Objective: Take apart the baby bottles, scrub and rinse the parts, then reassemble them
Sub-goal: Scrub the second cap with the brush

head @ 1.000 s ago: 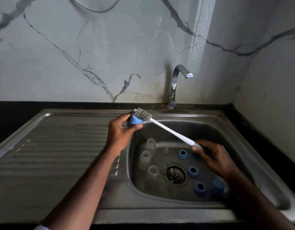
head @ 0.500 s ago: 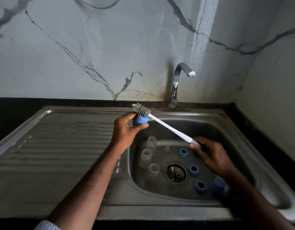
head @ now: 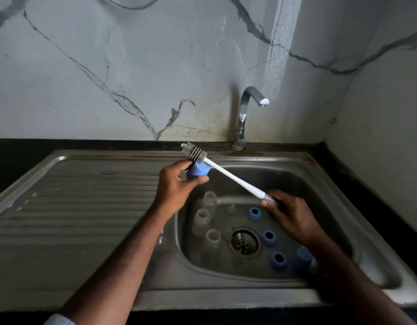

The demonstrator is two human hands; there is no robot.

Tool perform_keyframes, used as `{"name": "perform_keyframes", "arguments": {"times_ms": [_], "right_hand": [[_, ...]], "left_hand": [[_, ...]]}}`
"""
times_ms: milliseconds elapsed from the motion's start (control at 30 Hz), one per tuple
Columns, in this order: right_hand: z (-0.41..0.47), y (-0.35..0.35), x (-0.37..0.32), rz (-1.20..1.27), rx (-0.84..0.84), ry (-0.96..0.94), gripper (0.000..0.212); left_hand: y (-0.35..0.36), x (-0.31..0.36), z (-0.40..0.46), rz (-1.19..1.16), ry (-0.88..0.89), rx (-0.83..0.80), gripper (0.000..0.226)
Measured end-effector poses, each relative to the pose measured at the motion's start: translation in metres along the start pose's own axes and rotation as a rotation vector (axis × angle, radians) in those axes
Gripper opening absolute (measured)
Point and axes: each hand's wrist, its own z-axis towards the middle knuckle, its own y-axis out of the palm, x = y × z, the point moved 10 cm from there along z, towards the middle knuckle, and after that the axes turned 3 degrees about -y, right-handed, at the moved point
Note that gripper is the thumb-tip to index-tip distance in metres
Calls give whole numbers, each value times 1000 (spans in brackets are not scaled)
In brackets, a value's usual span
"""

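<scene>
While 1 cap (head: pixel 198 171) is held, 3 bottles (head: pixel 202 222) stand.

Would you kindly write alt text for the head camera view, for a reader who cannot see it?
Over a steel sink, a person's left hand holds a blue bottle cap while the right hand holds a white bottle brush, its bristles at the cap. Clear bottles and blue rings lie in the basin; no water shows at the tap.
</scene>
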Motion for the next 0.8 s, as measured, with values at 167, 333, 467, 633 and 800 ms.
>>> {"name": "perform_keyframes", "arguments": {"times_ms": [167,333,467,633,800], "right_hand": [[-4,-6,9,-1,13,24,52],[-3,-3,4,38,-5,26,52],[-4,-7,4,30,0,14,61],[-5,-8,7,33,-9,34,73],[-1,5,0,23,-36,12,49]], "left_hand": [[-19,-3,5,-57,-3,52,51],[-11,-4,3,-77,-9,45,50],[-10,-2,3,-67,0,13,49],[-22,-9,8,-91,-14,53,52],[11,4,-4,-85,6,-76,44]]}}
